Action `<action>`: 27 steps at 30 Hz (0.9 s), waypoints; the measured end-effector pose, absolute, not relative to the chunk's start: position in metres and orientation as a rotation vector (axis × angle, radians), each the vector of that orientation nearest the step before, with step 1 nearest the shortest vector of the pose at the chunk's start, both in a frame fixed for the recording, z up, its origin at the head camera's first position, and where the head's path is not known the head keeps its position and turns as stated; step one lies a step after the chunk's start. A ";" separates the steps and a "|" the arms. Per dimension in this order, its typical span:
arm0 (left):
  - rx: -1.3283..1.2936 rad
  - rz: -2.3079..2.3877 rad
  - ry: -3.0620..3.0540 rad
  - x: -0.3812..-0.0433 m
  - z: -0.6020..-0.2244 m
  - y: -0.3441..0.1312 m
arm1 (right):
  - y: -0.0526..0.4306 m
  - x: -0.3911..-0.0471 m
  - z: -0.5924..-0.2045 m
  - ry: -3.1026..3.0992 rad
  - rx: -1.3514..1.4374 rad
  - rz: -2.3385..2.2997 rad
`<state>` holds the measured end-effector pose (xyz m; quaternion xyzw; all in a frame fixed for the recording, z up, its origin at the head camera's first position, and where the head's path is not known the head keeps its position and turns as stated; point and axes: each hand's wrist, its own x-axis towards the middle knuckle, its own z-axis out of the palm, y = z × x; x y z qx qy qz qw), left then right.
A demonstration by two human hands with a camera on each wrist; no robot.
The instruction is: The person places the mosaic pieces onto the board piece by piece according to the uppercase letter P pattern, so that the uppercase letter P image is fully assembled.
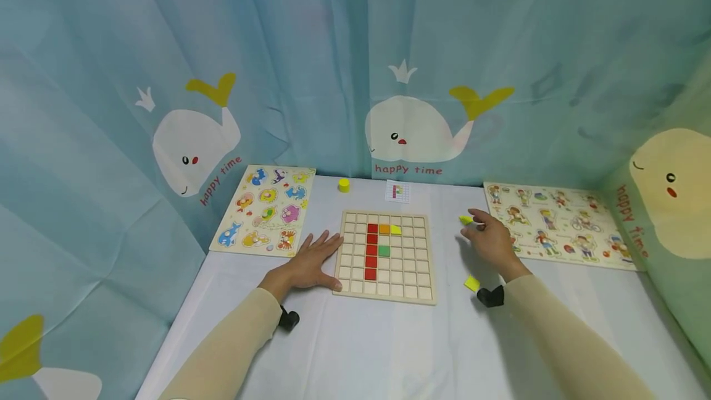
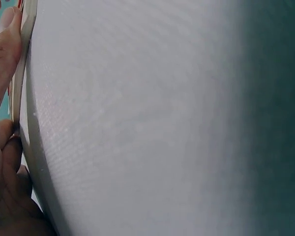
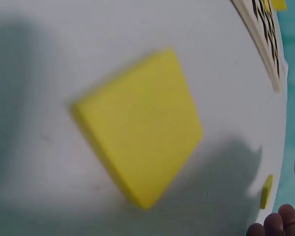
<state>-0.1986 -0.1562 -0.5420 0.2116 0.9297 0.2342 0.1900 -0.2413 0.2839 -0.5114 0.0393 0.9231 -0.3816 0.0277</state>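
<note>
A wooden grid board lies in the middle of the table. It carries a column of red tiles, an orange tile, a yellow tile and a green tile. My left hand rests at the board's left side, fingers spread, thumb at the near corner. To the right, my right hand hovers with thumb and fingers apart beside a small yellow piece on the table. Another yellow tile lies flat beneath the right wrist.
A small pattern card and a yellow cylinder are behind the board. An animal puzzle stands at back left, a sports-figure puzzle at back right. Whale-printed curtains enclose the table.
</note>
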 end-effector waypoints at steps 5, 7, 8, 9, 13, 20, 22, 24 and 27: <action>0.576 0.676 2.595 -0.199 -0.540 -0.154 | 0.288 -0.254 -0.515 2.795 0.221 -1.133; 0.568 0.678 2.589 -0.198 -0.538 -0.153 | 0.289 -0.257 -0.515 2.799 0.219 -1.111; 0.564 0.677 2.586 -0.198 -0.537 -0.152 | 0.289 -0.258 -0.516 2.806 0.214 -1.099; 0.558 0.676 2.584 -0.198 -0.536 -0.152 | 0.290 -0.259 -0.516 2.814 0.206 -1.085; 0.543 0.666 2.576 -0.199 -0.533 -0.151 | 0.290 -0.259 -0.516 2.826 0.141 -1.049; 0.532 0.658 2.580 -0.200 -0.534 -0.154 | 0.284 -0.260 -0.522 2.826 0.096 -1.050; 0.533 0.664 2.583 -0.200 -0.537 -0.155 | 0.283 -0.262 -0.523 2.830 0.107 -1.059; 0.533 0.671 2.584 -0.200 -0.540 -0.155 | 0.284 -0.265 -0.524 2.830 0.117 -1.056; 0.538 0.676 2.587 -0.200 -0.543 -0.155 | 0.284 -0.270 -0.526 2.838 0.117 -1.034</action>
